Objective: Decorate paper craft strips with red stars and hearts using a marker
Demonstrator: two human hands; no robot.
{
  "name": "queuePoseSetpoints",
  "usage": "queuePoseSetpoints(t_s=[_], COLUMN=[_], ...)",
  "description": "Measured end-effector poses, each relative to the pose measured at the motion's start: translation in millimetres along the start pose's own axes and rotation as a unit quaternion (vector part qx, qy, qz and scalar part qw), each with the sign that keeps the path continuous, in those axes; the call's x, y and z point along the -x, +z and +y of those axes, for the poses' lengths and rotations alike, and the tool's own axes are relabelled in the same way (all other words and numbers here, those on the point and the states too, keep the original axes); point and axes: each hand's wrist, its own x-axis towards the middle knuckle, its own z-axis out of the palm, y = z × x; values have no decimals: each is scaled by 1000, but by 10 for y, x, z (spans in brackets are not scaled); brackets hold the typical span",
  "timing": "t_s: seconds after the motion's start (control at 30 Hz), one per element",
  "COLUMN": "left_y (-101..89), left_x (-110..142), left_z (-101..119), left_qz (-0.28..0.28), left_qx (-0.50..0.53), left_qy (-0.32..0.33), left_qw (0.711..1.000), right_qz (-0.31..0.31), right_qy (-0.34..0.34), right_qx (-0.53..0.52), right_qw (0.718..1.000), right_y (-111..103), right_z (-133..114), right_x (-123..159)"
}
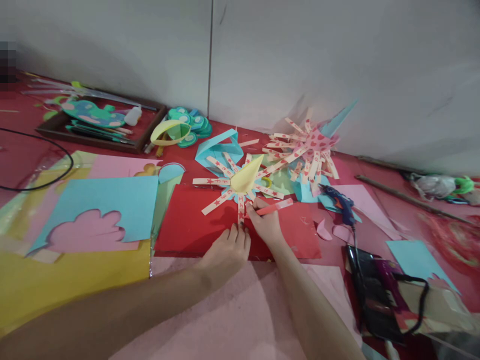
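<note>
My right hand [267,223] grips a red marker [278,205], its tip down by a cream paper strip [241,210] with red letters and a star. Fingers laid flat, my left hand [229,246] presses at the near end of that strip. The strip is one of several radiating from a paper craft with a pale yellow cone [246,175] at its centre and a light blue scalloped base. Beneath it lies a red sheet [195,220]. Behind stands a similar pink craft [317,141] with a blue cone and heart-marked strips.
A brown tray [140,137] of tools and a glue bottle [132,116] stands back left. Cut blue paper [144,200] lies left. To the right are a glue gun [343,204] with its cord, a black phone-like object [369,287] and a stick [412,197]. A wall rises behind.
</note>
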Motion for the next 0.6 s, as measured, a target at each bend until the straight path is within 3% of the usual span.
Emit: queuePoseSetpoints(t_s=[0.33,0.6], left_y=[-1,-15], left_x=[6,-1], left_z=[1,-2], left_qz=[-6,-11], left_qx=[-12,-17], left_qy=[3,6], left_qw=[1000,1000], right_qz=[4,65], right_qy=[-3,36], right_qx=[-4,-48], right_qw=[1000,996], right_y=[-6,-12], right_z=[2,35], right_x=[-7,-1])
